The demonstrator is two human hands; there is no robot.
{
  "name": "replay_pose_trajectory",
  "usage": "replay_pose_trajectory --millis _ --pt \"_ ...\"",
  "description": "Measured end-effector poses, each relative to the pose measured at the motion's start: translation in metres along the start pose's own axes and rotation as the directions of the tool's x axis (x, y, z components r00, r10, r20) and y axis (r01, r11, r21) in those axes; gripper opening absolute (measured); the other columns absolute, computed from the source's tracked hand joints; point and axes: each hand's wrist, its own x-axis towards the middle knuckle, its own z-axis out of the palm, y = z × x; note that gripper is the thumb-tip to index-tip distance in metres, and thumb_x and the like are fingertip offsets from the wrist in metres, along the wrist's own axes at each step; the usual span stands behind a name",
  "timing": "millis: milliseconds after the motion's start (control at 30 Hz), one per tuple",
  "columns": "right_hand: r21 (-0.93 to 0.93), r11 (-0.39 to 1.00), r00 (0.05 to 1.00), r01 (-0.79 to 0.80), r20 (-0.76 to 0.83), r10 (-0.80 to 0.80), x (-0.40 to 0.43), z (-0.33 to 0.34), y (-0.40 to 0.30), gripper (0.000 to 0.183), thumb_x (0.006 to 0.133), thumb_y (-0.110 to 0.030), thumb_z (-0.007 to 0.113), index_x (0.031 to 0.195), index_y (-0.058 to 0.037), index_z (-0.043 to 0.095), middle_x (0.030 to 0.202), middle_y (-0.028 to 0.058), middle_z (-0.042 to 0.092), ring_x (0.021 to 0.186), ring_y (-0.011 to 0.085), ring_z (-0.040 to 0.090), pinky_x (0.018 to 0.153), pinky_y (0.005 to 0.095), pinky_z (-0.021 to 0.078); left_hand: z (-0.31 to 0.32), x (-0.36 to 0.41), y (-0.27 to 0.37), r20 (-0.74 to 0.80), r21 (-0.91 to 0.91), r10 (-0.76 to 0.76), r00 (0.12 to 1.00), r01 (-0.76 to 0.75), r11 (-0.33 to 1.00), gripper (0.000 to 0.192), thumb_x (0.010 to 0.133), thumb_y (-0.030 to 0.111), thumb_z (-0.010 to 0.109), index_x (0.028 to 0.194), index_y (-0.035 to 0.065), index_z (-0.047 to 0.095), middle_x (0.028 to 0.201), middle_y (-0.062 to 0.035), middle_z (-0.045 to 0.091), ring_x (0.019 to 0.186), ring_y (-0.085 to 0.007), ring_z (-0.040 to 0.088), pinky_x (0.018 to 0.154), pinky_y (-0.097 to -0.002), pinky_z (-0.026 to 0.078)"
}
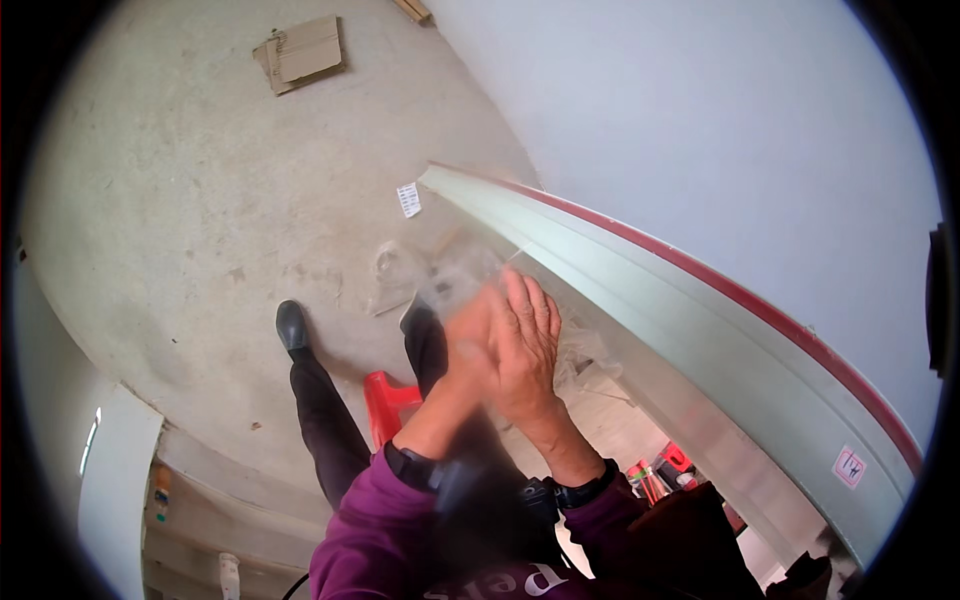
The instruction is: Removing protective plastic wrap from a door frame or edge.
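My left hand (466, 334) and my right hand (526, 330) are pressed together in front of my body. The right lies over the left, its fingers side by side. A blurred wad of clear plastic film (463, 276) bulges past the left fingers and appears to be gripped between both hands. What lies between the palms is hidden. Just right of the hands runs a long pale-green moulded profile (645, 292) with a maroon edge strip. More clear film (391, 274) lies on the floor beyond my foot.
A red plastic stool (384, 412) stands by my legs. Flattened cardboard (307, 52) and a printed paper label (409, 200) lie on the concrete floor. Red-handled tools (664, 472) sit at lower right. A white panel (116, 465) and a bottle (162, 491) are at lower left.
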Motion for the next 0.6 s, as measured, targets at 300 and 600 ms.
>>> replay_pose_trajectory --millis 300,600 --pt "0.030 0.999 1.000 0.009 0.028 -0.010 -0.001 0.003 0.010 0.049 0.088 -0.039 0.048 0.119 -0.0009 0.050 0.129 0.0223 0.040 0.113 0.0396 0.041 0.091 0.0499 0.0322 -0.045 0.030 -0.011 -0.027 -0.058 -0.211 0.977 0.209 0.976 0.024 0.086 0.021 0.052 0.099 0.0007 0.056 0.083 -0.0038 0.058 0.077 -0.0135 0.053 0.070 -0.0278 0.044" --pt "0.026 1.000 1.000 0.016 0.027 -0.017 -0.003 0.005 0.012 0.044 0.080 -0.024 0.059 0.115 0.0002 0.050 0.129 0.0247 0.039 0.113 0.0414 0.041 0.091 0.0512 0.0322 -0.024 0.075 0.015 0.257 0.261 -0.113 0.960 0.043 0.964 0.023 0.081 0.020 0.063 0.085 0.0010 0.052 0.069 -0.0043 0.053 0.064 -0.0134 0.049 0.058 -0.0270 0.042"
